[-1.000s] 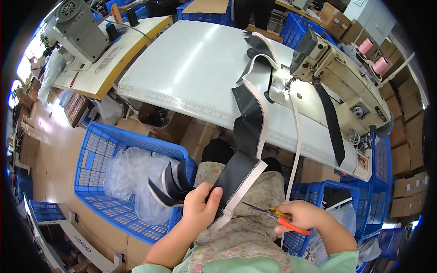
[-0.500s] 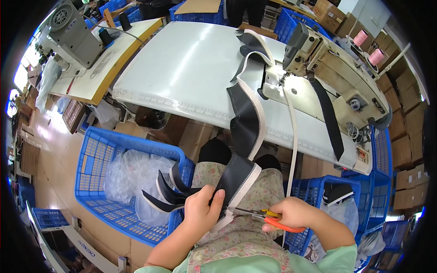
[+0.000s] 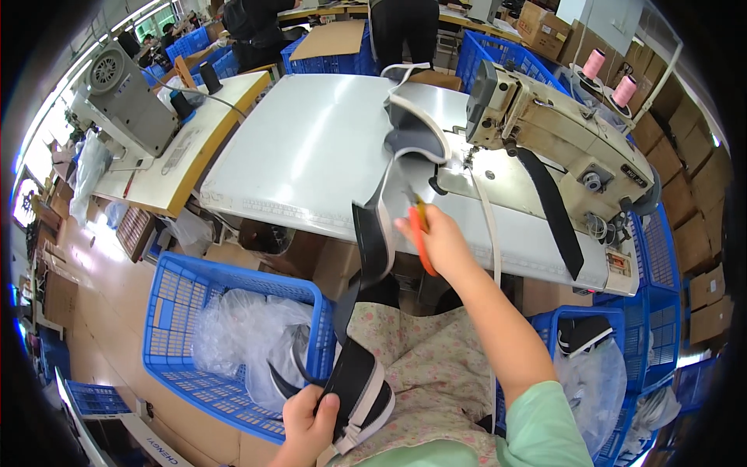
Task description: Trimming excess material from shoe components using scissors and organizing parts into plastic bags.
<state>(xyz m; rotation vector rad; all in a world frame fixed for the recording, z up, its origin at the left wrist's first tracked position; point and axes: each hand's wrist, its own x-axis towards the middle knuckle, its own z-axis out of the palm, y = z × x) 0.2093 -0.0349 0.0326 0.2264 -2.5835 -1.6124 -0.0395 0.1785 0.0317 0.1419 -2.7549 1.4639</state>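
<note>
Low over my lap, my left hand (image 3: 306, 424) is closed round black fabric pieces (image 3: 354, 381) with pale edging. Their dark, pointed ends stick out over the basket beside it. My right hand (image 3: 445, 247) reaches forward over the table's near edge, gripping orange-handled scissors (image 3: 421, 237); the blades are smeared by motion. Just left of the scissors, a black strip with white trim (image 3: 373, 241) hangs over the table edge toward my lap. Its wavy chain continues back across the tabletop beside the sewing machine (image 3: 564, 132).
A white sewing table (image 3: 288, 148) spans the front. White tape (image 3: 489, 222) hangs from the machine, and a black strap (image 3: 552, 210) drapes over it. Blue baskets (image 3: 233, 268) with plastic bags stand either side of me. Another machine (image 3: 128, 101) is at left; people stand beyond.
My right hand with the scissors has moved from my lap forward and up to the table edge. My left hand has drawn the black pieces lower and slightly left. The view has shifted.
</note>
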